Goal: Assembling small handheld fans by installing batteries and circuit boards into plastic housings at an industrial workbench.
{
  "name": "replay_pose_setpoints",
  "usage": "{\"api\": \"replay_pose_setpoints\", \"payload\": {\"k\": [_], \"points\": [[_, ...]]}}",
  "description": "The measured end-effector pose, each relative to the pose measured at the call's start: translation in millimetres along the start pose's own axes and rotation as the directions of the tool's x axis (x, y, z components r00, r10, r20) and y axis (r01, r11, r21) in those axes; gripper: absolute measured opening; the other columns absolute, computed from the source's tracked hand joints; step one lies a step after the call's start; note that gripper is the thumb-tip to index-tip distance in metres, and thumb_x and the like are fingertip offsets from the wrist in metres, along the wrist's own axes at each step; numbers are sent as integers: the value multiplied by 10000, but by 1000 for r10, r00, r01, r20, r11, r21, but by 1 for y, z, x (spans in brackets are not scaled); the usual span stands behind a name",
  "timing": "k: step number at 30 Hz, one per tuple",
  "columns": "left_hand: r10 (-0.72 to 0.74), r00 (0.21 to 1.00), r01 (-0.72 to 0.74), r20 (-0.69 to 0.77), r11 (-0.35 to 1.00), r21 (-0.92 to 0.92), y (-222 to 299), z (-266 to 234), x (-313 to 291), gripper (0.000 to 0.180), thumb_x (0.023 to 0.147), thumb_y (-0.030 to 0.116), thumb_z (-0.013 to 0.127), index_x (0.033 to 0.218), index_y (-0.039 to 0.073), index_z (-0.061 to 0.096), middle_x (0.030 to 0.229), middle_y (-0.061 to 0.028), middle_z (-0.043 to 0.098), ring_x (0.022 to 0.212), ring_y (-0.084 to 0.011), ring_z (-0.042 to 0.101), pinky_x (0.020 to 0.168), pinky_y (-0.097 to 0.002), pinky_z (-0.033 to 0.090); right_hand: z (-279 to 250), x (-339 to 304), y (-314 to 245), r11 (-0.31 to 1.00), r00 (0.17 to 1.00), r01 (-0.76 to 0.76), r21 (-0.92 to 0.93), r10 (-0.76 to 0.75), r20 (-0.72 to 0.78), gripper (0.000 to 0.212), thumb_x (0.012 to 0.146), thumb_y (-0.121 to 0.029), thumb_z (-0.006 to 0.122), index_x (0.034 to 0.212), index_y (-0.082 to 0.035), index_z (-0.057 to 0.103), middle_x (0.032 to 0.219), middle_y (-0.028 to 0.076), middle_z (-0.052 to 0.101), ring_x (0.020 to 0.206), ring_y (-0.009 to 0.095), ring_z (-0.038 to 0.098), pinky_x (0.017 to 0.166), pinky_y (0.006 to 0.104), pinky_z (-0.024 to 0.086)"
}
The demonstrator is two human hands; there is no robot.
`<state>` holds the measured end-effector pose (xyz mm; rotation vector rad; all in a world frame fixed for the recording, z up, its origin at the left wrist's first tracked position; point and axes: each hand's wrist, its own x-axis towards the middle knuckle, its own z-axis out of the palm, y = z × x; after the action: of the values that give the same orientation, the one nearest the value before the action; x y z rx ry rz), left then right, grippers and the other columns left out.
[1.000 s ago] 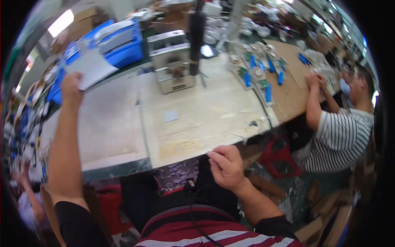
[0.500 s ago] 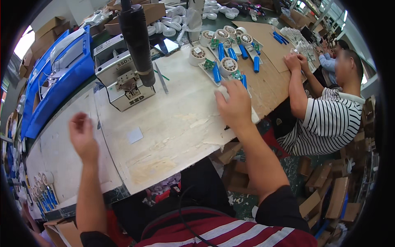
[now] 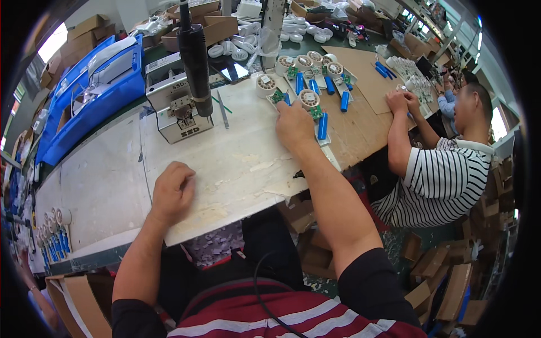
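My right hand (image 3: 296,125) reaches to the near edge of a cluster of half-built handheld fans, its fingers closed around the lower part of one fan (image 3: 266,85). That fan has a round white head, a green circuit board (image 3: 278,97) and a blue battery cell, partly covered by my fingers. Just right of the hand lies another fan with its blue cell (image 3: 323,126) showing. My left hand (image 3: 173,192) rests low over the pale worktop with curled fingers. Whatever it may hold is hidden beneath it.
A metal machine (image 3: 179,104) with a black cylindrical tool (image 3: 194,67) stands behind my left hand. Left of it is a blue bin (image 3: 93,104). Several fan assemblies (image 3: 56,234) line the left table edge. A co-worker in a striped shirt (image 3: 445,180) sits at right.
My left hand has moved right and come down where a small white square lay. My right hand has shifted left and onto a fan, uncovering the blue cell beside it.
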<state>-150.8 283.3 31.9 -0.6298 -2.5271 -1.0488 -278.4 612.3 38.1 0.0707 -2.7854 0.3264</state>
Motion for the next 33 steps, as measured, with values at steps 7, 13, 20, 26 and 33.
{"api": "replay_pose_setpoints", "payload": {"k": [7, 13, 20, 26, 33], "points": [[-23, 995, 22, -94, 1000, -14, -6, -2, 1, 291, 823, 38, 721, 1105, 21, 651, 1118, -186, 621, 984, -365, 648, 860, -413, 545, -34, -77, -29, 965, 990, 120, 235, -134, 46, 139, 932, -89, 608, 1025, -99, 711, 1040, 200, 681, 969, 418, 691, 835, 508, 564], [181, 979, -187, -92, 980, -62, 7, -7, 7, 746, 739, 124, 834, 1418, 27, 542, 1410, -246, 538, 1327, -436, 521, 1140, -482, 431, -29, -120, -67, 709, 826, 527, 468, -557, -85, 134, 879, -90, 691, 1001, -134, 726, 1128, 109, 704, 979, 356, 695, 859, 455, 568], [6, 996, 9, 85, 985, -170, -5, -16, -10, 623, 760, 91, 827, 1338, 9, 610, 1220, -169, 677, 1146, -306, 674, 1021, -366, 525, -22, -126, -83, 650, 886, 347, 676, -463, -10, 103, 921, -85, 669, 979, -100, 752, 1072, 114, 731, 962, 355, 706, 855, 424, 571], [56, 996, -44, 68, 984, -173, -28, -31, -23, 546, 761, 132, 831, 1263, 20, 646, 1195, -156, 678, 1121, -326, 671, 1004, -387, 532, -27, -127, -87, 818, 908, 381, 432, -419, -6, 115, 905, -105, 683, 993, -107, 759, 1101, 90, 736, 929, 341, 711, 812, 435, 573], [70, 992, -55, 101, 988, -144, -28, -44, -26, 554, 756, 132, 832, 1263, 23, 638, 1191, -152, 671, 1111, -317, 665, 997, -380, 527, -39, -119, -131, 720, 837, 542, 433, -511, -196, 225, 821, -106, 755, 1044, -75, 756, 1114, 105, 735, 1015, 346, 634, 884, 435, 536]]}}
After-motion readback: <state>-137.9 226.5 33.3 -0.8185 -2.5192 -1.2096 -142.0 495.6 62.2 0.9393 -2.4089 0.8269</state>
